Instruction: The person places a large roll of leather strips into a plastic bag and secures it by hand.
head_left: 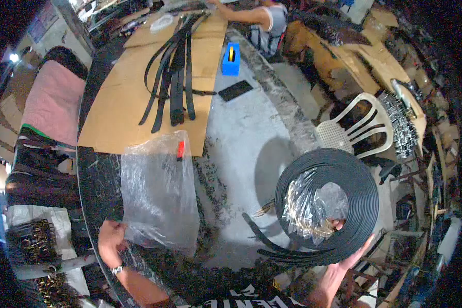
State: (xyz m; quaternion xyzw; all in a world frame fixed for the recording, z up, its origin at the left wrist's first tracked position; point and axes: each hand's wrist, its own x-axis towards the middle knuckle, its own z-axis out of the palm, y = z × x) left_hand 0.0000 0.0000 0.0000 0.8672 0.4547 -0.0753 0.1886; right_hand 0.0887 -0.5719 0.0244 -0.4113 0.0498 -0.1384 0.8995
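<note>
My left hand (112, 237) has its fingers closed at the lower left corner of a clear plastic bag (161, 200), which lies flat along the table. My right hand (350, 256) grips a large coil of black strap (362, 205) from below and holds it up over the table's right side, with fingertips showing inside the ring. Loose strap ends hang from the coil's lower left. Against its inner side sits a plastic-wrapped bundle (305, 205) with gold-coloured parts, too small to name. A small red item (180, 149) shows at the bag's upper right edge.
Several black straps (177, 87) lie on a cardboard sheet (110, 120). Beyond are a blue tape dispenser (231, 60) and a black flat rectangle (235, 91). A white plastic chair (372, 120) stands to the right. Another person (267, 23) is at the far end.
</note>
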